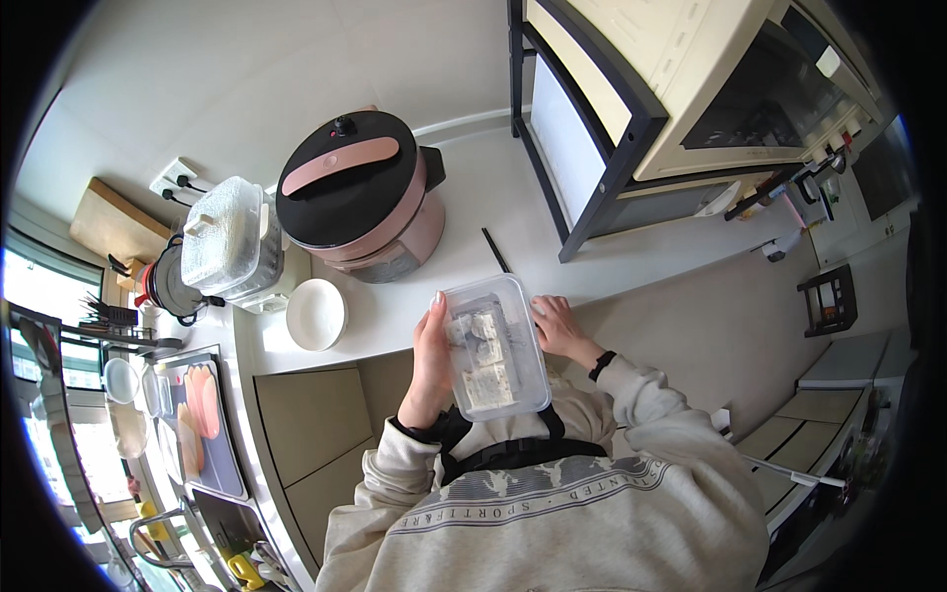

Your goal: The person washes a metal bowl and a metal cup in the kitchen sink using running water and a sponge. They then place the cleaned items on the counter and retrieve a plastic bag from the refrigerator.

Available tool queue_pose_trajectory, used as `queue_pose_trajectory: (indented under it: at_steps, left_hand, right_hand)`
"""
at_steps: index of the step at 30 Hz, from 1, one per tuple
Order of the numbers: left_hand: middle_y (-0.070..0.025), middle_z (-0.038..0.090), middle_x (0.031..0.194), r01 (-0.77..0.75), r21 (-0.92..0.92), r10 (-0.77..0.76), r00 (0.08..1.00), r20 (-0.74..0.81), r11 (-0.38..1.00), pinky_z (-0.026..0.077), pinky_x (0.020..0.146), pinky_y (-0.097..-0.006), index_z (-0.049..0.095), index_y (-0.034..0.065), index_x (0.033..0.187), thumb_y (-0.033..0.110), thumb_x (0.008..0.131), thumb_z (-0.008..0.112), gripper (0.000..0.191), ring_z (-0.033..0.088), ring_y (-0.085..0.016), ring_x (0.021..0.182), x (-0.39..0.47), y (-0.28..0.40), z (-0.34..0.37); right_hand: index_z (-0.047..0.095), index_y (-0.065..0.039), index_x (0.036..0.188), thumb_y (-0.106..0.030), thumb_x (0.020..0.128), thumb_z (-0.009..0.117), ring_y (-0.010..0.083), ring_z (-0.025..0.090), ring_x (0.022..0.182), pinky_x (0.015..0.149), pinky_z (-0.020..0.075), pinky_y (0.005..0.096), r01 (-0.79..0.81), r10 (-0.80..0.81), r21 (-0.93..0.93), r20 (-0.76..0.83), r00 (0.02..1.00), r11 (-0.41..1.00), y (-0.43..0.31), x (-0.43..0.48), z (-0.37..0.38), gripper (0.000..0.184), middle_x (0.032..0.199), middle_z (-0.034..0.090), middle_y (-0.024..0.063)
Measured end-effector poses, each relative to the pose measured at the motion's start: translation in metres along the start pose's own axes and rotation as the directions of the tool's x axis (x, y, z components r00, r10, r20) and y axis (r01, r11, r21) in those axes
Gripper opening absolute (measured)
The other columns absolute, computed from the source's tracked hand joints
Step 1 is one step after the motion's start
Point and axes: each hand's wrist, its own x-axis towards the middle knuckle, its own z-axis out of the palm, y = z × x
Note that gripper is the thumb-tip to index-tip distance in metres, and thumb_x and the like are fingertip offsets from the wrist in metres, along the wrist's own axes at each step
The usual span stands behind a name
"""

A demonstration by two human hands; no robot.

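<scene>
My left hand (431, 351) grips the left side of a clear plastic food container (527, 399), its thumb along the rim. Pale blocks of food (488, 370) lie inside, perhaps tofu. At the container's right side is my right hand (560, 325), its fingers bent near the wall; whether they grip it I cannot tell. Just beyond the container, black chopsticks (495, 249) lie on the white countertop (473, 174). A white bowl (317, 314) stands to the left, and a pink and black electric pressure cooker (355, 196) stands behind it.
A black rack (614, 163) holding a cream oven (740, 89) stands at the right. Left are a steamer with a clear lid (226, 237), a wooden cutting board (118, 218), and a grey board (229, 451) with pink and beige pieces. A sink faucet (140, 536) is at lower left.
</scene>
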Motion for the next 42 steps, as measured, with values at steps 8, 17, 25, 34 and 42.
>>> queue_pose_trajectory:
  at_steps: [8, 17, 25, 34, 42]
  left_hand:
    - [-0.0064, 0.058, 0.095, -0.078, 0.138, 0.083, 0.996, -0.028, 0.987, 0.044, 0.079, -0.0276, 0.05, -0.0004, 0.106, 0.036, 0.09, 0.054, 0.04, 0.055, -0.013, 0.087, 0.014, -0.003, 0.0]
    - [-0.0125, 0.059, 0.104, 0.035, 0.34, -0.161, 0.923, 0.349, 0.94, 0.042, 0.087, -0.0303, 0.047, -0.0058, 0.118, 0.031, 0.084, 0.062, 0.052, 0.055, -0.019, 0.096, 0.004, -0.017, 0.012]
    - [-0.0103, 0.064, 0.098, 0.117, 0.689, -0.564, 0.679, 0.471, 0.716, 0.046, 0.078, -0.0273, 0.058, -0.0064, 0.109, 0.02, 0.082, 0.065, 0.038, 0.058, -0.014, 0.088, -0.011, -0.048, 0.035]
    - [-0.0083, 0.063, 0.099, 0.004, 0.778, -0.669, 0.514, 0.537, 0.628, 0.045, 0.078, -0.027, 0.058, -0.0041, 0.11, 0.018, 0.081, 0.066, 0.037, 0.057, -0.014, 0.088, -0.026, -0.083, 0.106]
    - [-0.0085, 0.064, 0.098, -0.163, 0.845, -0.779, 0.331, 0.533, 0.509, 0.045, 0.079, -0.0278, 0.058, -0.0026, 0.11, 0.016, 0.079, 0.066, 0.037, 0.057, -0.015, 0.09, -0.071, -0.175, 0.2]
  right_hand:
    - [0.04, -0.001, 0.127, -0.018, 0.081, 0.064, 0.0163, 0.051, 0.109, 0.094, 0.0407, 0.032, -0.461, 0.165, 0.845, 0.513, 0.842, -0.272, -0.09, 0.019, -0.104, 0.055, 0.118, 0.054, 0.0084]
    - [0.046, -0.001, 0.119, -0.003, 0.071, 0.071, 0.014, 0.056, 0.098, 0.088, 0.0455, 0.0301, -0.406, 0.55, 0.887, 0.456, 0.699, -0.219, -0.134, -0.006, -0.122, 0.054, 0.107, 0.059, 0.0059]
    - [0.046, 0.0, 0.117, -0.001, 0.073, 0.07, 0.015, 0.056, 0.098, 0.088, 0.0469, 0.0305, -0.293, 0.796, 0.939, 0.313, 0.519, -0.178, -0.141, -0.058, -0.138, 0.051, 0.105, 0.059, 0.0071]
    - [0.046, 0.0, 0.116, -0.004, 0.074, 0.07, 0.015, 0.054, 0.1, 0.088, 0.0462, 0.0296, -0.146, 0.865, 0.982, 0.175, 0.47, -0.119, -0.145, -0.123, -0.177, 0.048, 0.109, 0.056, 0.0072]
    - [0.054, 0.0, 0.111, -0.01, 0.077, 0.067, 0.0145, 0.057, 0.094, 0.084, 0.0452, 0.0303, -0.005, 0.97, 0.997, 0.078, 0.23, -0.079, -0.125, -0.234, -0.229, 0.037, 0.103, 0.061, 0.007]
